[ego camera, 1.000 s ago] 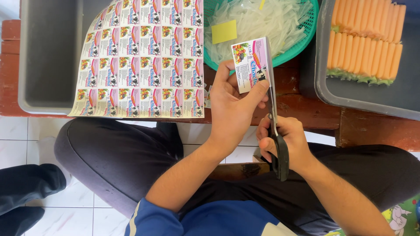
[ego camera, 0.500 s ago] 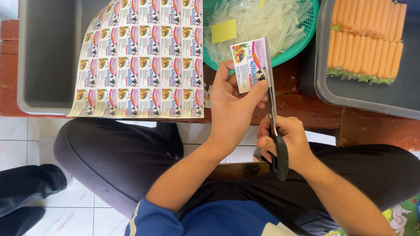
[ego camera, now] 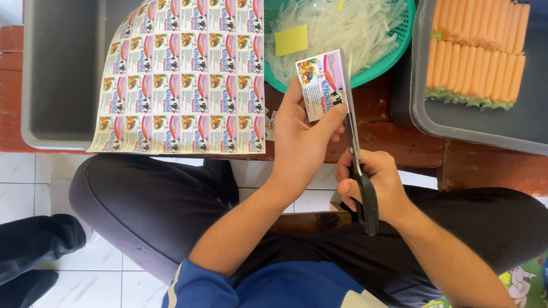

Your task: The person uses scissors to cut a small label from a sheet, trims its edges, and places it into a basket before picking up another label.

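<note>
The left hand pinches a small colourful label between its thumb and fingers. The label sticks up past the fingertips, on the far side of the hand, in front of the green basket. The right hand is wrapped tight around the black handles of the scissors, just to the right of the left hand and a bit nearer. The thin blades point away and run along the right edge of the label, touching it. To the left, a big sheet of the same labels hangs out of a grey tub. Far right, orange sticks lie in rows in a grey tray. The basket holds thin white strips and a yellow note.
</note>
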